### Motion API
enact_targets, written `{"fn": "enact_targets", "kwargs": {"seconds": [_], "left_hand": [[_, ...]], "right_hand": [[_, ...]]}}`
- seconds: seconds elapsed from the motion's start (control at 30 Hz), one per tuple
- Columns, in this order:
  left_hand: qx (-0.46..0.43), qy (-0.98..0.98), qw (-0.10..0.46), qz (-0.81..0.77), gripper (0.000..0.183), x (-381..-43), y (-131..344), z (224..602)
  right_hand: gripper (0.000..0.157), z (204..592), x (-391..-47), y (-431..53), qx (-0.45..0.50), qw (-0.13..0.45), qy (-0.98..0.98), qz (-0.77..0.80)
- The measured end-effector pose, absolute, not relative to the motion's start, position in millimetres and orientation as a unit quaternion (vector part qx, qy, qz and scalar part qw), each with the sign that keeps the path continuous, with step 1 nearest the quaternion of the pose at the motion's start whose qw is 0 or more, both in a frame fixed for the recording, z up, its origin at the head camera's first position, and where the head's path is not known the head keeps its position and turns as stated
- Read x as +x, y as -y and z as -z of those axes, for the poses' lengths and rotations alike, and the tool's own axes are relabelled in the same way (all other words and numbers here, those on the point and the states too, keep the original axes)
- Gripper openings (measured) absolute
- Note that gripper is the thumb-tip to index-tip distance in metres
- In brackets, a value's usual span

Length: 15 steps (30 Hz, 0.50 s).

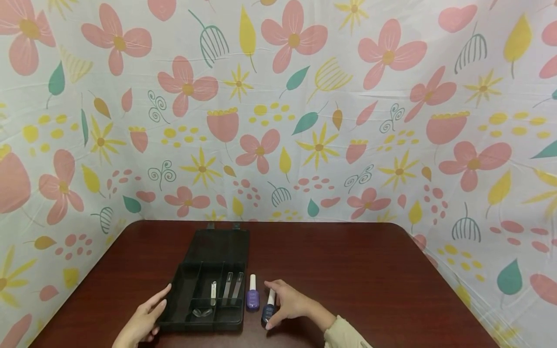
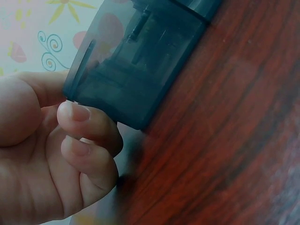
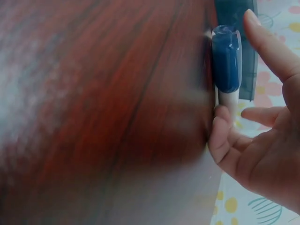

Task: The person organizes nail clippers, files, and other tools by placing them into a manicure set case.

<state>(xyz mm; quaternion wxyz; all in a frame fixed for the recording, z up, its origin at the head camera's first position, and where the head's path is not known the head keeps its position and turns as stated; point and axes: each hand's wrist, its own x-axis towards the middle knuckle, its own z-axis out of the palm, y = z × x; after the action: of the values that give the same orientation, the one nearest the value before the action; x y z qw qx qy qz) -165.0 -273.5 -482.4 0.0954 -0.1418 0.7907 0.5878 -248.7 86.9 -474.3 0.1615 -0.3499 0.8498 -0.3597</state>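
A black divided box lies on the table with its lid folded back. Inside are a nail clipper, two flat metal strips and small clear pieces. My left hand touches the box's left side; its lower fingers are loosely curled by the corner. Right of the box, a purple nail polish bottle lies with its white cap away from me. My right hand hovers over a dark blue nail polish bottle, thumb apart from it and other fingers near the white cap.
The dark red wooden table extends to the right of both bottles. Flower-patterned cloth hangs behind the table and along its sides. Two lid latches stick out at the back of the box.
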Motion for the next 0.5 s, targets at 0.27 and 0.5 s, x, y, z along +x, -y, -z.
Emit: {"fn": "enact_targets", "kwargs": {"seconds": [0.27, 0.5], "left_hand": [[-0.141, -0.791, 0.093, -0.588, 0.048, -165.9, 273.3, 482.3], [-0.138, -0.786, 0.089, -0.596, 0.047, -165.0, 272.4, 482.3]], "right_hand": [[0.106, 475.3, -245.8, -82.9, -0.336, 0.132, -0.881, 0.307], [0.103, 476.4, -246.5, -82.0, -0.340, 0.114, -0.888, 0.288]]}}
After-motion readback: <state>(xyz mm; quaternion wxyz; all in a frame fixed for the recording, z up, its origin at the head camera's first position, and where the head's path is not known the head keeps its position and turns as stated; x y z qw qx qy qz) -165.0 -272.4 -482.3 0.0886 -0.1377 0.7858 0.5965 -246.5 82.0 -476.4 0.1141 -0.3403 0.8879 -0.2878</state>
